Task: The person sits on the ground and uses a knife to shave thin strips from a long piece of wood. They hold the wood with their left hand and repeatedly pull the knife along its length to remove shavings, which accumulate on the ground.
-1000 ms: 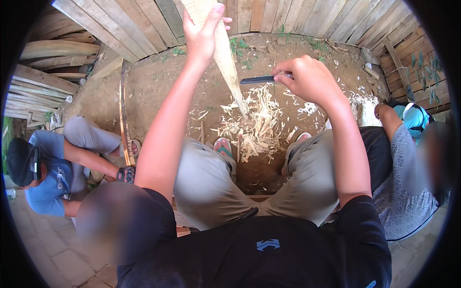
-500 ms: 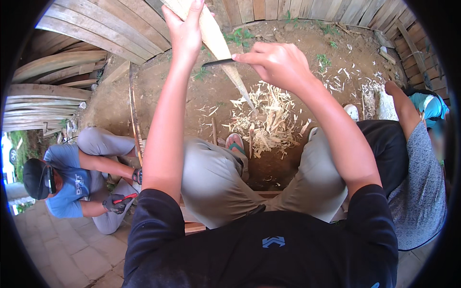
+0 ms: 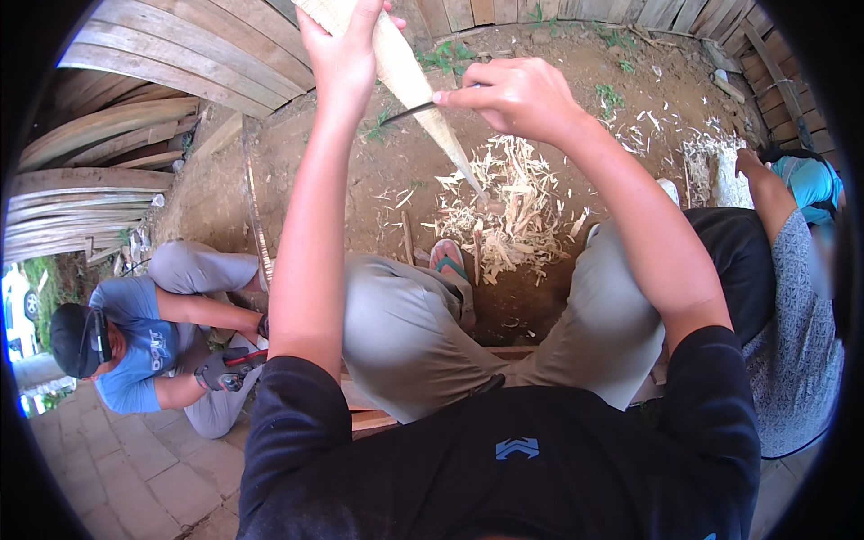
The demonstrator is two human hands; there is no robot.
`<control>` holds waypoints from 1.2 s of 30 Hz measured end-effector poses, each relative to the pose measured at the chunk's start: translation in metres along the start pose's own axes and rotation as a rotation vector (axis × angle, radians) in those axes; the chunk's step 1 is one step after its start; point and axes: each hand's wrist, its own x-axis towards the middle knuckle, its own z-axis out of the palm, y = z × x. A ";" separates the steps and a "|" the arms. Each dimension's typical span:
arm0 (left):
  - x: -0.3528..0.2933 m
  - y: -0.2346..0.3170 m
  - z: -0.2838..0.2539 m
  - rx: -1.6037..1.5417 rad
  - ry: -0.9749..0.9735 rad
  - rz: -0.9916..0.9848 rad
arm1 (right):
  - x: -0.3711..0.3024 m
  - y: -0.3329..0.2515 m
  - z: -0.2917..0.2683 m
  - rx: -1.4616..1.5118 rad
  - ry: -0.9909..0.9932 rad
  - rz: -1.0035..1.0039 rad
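Gripped in my left hand [image 3: 345, 67] is a long pale piece of wood [image 3: 407, 79], its upper part running out of the picture's top edge. The wood slants down to the right and tapers to a narrow tip just above a heap of shavings. My right hand [image 3: 529, 97] is closed around a knife, whose handle the fingers mostly hide. Its dark, narrow blade [image 3: 403, 115] lies across the tapered part, with the index finger stretched along it towards the wood.
Wood shavings [image 3: 517, 216] cover the dirt beyond my sandalled foot [image 3: 446, 257]. At left, a person in a blue shirt [image 3: 130, 319] works with gloved hands beside a long thin strip [image 3: 252, 198]. Another person's patterned garment [image 3: 801, 333] is close on my right. Plank walls [image 3: 189, 45] enclose the far side.
My right hand has moved slightly up and away from me, and the knife blade now tilts more steeply across the wood. The left hand keeps its grip. The view has shifted a little.
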 end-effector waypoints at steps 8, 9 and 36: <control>0.004 -0.004 -0.017 -0.092 0.007 -0.003 | 0.000 0.004 -0.005 -0.023 0.044 0.002; 0.004 -0.005 -0.019 -0.086 0.018 -0.021 | -0.001 0.005 -0.004 -0.020 0.039 0.006; -0.001 0.009 -0.019 0.039 0.076 -0.051 | -0.004 0.006 -0.004 -0.033 0.077 -0.016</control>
